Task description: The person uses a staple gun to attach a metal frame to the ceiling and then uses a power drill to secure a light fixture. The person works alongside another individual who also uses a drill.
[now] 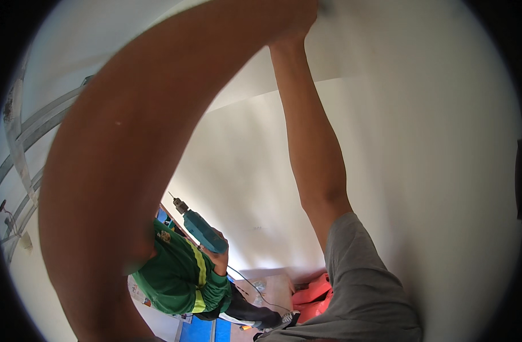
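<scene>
Both my arms reach up against a white wall (421, 171). My bare left arm (130, 125) fills much of the left side and bends over to the top edge. There the heel of my left hand (298, 20) shows, with its fingers out of sight. My right arm (315, 142), in a grey sleeve (358, 279), rises to the same spot. My right hand is hidden behind the left wrist or cut off by the edge. A small dark blurred thing (325, 7) sits beside the hands; I cannot tell what it is or whether either hand holds it.
Below my arms, a person in a green top with yellow bands (175, 273) holds a teal corded power drill (203, 229), bit pointing up. Red items (312, 299) and blue panels (201, 330) lie low down. Metal ceiling framing (44, 128) runs along the left.
</scene>
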`<state>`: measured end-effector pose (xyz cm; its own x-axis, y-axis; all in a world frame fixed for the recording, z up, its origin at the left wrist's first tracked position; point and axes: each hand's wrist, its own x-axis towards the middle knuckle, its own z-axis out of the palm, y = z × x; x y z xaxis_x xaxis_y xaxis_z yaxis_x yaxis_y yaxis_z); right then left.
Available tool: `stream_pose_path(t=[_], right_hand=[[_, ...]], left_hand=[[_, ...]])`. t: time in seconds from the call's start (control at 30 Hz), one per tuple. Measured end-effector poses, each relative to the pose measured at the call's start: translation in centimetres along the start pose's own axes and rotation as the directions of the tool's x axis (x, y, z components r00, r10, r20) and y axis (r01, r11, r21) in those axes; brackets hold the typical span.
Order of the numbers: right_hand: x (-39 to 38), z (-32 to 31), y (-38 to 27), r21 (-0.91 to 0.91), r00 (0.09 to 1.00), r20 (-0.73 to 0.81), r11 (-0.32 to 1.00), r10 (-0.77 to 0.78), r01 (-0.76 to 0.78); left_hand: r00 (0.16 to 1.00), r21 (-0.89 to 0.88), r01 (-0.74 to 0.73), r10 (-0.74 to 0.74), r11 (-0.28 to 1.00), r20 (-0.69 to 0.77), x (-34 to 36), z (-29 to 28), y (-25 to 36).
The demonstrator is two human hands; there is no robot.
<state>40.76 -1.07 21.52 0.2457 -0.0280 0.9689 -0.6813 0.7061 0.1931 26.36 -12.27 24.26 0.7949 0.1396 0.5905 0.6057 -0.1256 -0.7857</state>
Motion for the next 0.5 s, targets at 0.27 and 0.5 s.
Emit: stream_pose_path(t=[0.27,0.5], right_hand=[[2.7,-0.7,0.0,0.119,0.973,-0.203,0.989,0.110,-0.087],[-3.8,1.2,-0.4,0.285,0.954,-0.275,0.958,0.124,-0.042]], left_hand=[[0.997,-0.145,0.024,-0.034,0.989,-0.066,0.0,1.3,-1.6],[0.992,-0.112,0.054,-0.067,0.992,-0.110,1.0,2.2,-4.0]])
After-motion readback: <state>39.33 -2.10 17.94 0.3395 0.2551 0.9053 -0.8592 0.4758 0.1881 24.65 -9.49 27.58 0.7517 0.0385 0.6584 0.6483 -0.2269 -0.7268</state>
